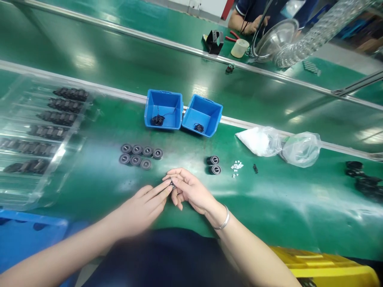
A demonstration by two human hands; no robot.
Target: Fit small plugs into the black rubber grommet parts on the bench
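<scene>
My left hand [151, 201] and my right hand [190, 189] meet above the green bench, both closed around a small dark round part [172, 183]. Fingers cover most of this part, so its kind does not show. Beyond my left hand, black round parts with slotted centres [136, 160] stand in two rows. A pair of similar black round parts [215, 170] is to the right of my right hand. Near that pair lie small white pieces [237, 165] and a few tiny black pieces [255, 168].
Two blue bins [163, 99] holding thin black coils stand behind. Clear trays of black parts [20, 175] are at left. Plastic bags [260, 141] lie right of the bins. A yellow crate [332, 267] sits lower right. Across the bench, a co-worker's hand [257, 24] is near a fume duct.
</scene>
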